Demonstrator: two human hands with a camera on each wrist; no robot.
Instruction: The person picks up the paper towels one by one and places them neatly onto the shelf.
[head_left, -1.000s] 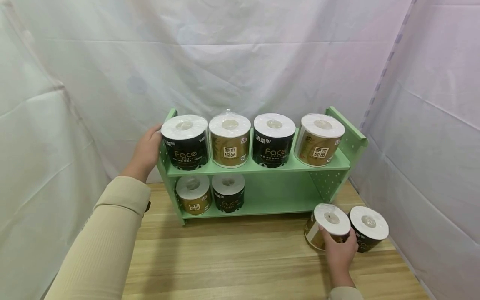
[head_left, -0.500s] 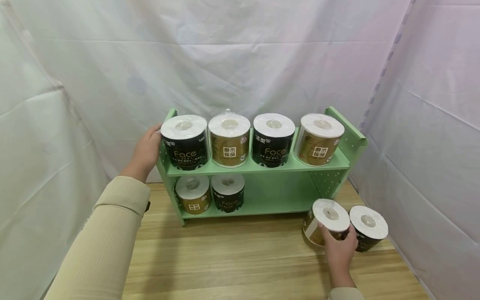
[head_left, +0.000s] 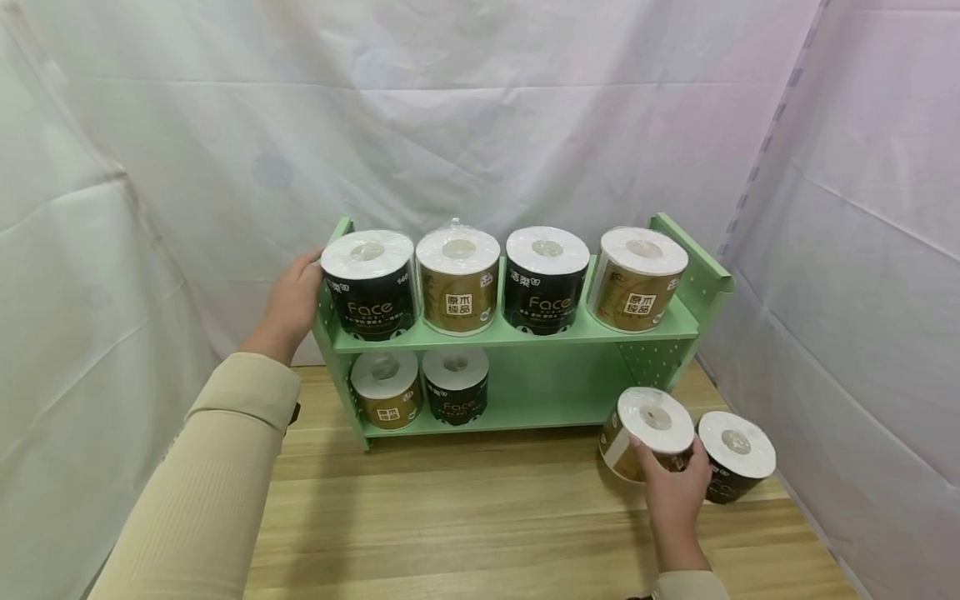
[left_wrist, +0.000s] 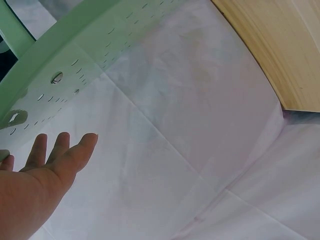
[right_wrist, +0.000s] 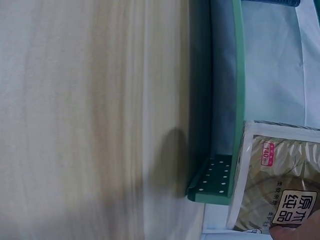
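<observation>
My right hand [head_left: 675,496] grips a gold-wrapped toilet paper roll [head_left: 652,410], thumb and fingers on its near side, over the wooden table. The roll's white top faces up. In the right wrist view the gold wrapper [right_wrist: 272,185] shows at lower right, with a fingertip at its edge. My left hand [head_left: 288,304] is at the left end panel of the green two-tier shelf [head_left: 517,336]. Its fingers are spread and fairly straight beside the perforated panel [left_wrist: 90,50] in the left wrist view. A black-wrapped roll [head_left: 738,454] stands just right of the held one.
Black rolls [head_left: 375,300] and gold rolls [head_left: 459,292] alternate along the upper tier. The lower tier carries a gold roll [head_left: 386,396] and a black roll [head_left: 456,387] at its left. White curtains [head_left: 862,250] enclose the table [head_left: 465,517] behind and at the sides.
My right hand has lifted the gold roll slightly and moved it a little left and toward the shelf, away from the black roll. My left hand has stayed in place.
</observation>
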